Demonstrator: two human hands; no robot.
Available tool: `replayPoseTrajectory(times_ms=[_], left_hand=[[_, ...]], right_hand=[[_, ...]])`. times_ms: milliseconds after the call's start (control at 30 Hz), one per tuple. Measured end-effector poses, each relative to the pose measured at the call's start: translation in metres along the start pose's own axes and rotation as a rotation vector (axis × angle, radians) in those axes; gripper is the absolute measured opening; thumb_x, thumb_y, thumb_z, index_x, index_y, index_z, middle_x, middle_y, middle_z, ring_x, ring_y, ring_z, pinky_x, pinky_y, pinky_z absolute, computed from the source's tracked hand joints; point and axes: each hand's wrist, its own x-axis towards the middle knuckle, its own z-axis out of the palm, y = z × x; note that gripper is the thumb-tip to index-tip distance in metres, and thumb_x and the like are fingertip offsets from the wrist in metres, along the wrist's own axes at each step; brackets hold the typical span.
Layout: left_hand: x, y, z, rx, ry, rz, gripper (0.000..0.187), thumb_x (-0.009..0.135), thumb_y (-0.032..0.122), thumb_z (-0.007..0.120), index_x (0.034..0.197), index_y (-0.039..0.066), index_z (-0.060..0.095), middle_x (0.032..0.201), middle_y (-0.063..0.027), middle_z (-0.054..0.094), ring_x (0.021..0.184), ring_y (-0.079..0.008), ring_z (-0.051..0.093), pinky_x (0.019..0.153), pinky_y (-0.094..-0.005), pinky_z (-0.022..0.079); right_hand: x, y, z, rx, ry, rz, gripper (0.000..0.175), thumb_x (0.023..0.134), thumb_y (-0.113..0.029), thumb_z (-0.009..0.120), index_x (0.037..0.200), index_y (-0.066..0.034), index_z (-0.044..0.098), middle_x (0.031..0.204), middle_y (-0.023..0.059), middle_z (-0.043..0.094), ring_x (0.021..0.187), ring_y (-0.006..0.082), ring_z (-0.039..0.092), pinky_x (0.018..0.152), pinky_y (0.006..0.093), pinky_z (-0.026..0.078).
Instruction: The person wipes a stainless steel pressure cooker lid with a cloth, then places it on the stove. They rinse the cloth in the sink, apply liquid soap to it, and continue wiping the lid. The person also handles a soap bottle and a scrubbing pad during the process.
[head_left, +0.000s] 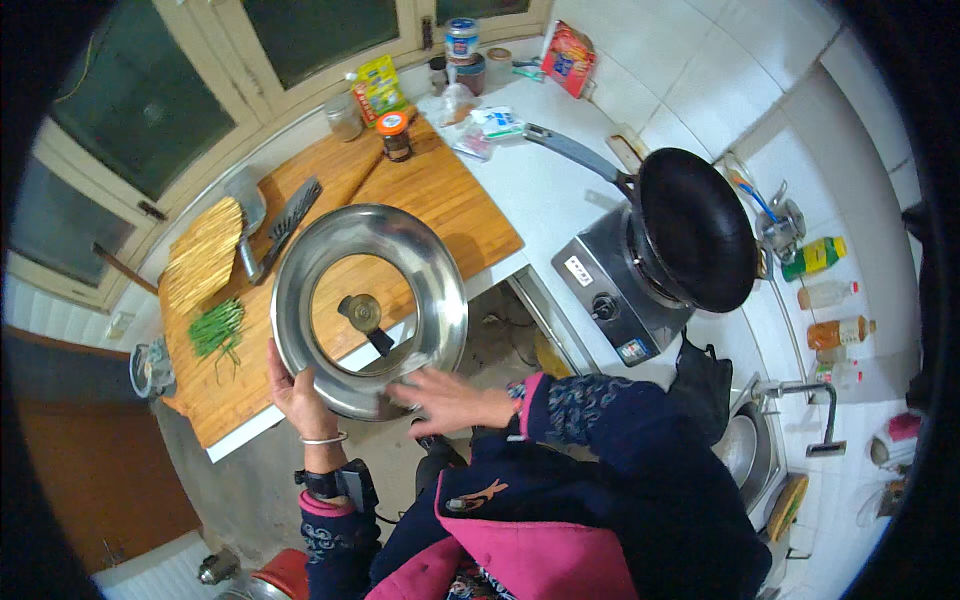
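Observation:
A steel pan lid (442, 300) with a round see-through centre and a dark knob (365, 313) is held up before me, over the front edge of the wooden board. My left hand (296, 394) grips its lower left rim, thumb on the near face. Against the lower right of the lid lies my right hand (439, 401), blurred, its fingers spread. Something whitish (414, 363) shows by these fingers; whether it is a cloth or a reflection is unclear. Beyond the lid, chopped green stalks (216, 328) and a slotted black turner (294, 214) rest on the board.
The wooden board (465, 217) carries a woven straw mat (202, 255), a cleaver (247, 202) and an orange-lidded jar (395, 136). To the right, a black wok (697, 225) sits tilted on a gas stove (622, 292), its handle pointing to the back left. A sink (759, 435) and several bottles line the right side.

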Motion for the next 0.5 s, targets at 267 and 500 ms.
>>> replayPoseTrajectory(times_ms=[267,500], left_hand=[[0.000,0.030,0.032,0.063,-0.123,0.041,0.064,0.077,-0.008,0.049,0.140,-0.004,0.040,0.134,-0.0120,0.051,0.118,-0.0199,0.052,0.101,-0.0309,0.039],[0.017,0.075,0.058,0.165,-0.370,0.134,0.054,0.088,0.005,0.056,0.139,-0.004,0.040,0.134,-0.0123,0.051,0.119,-0.0194,0.051,0.101,-0.0315,0.038]], right_hand=[[0.027,-0.042,-0.011,-0.124,0.406,-0.186,0.044,0.078,-0.014,0.060,0.122,-0.0115,0.056,0.094,0.0089,0.058,0.080,0.0262,0.061,0.065,0.0367,0.052],[0.029,-0.067,-0.053,-0.228,0.523,-0.275,0.041,0.076,-0.016,0.061,0.115,-0.0065,0.058,0.082,0.0066,0.058,0.074,0.0228,0.063,0.062,0.0349,0.052]])
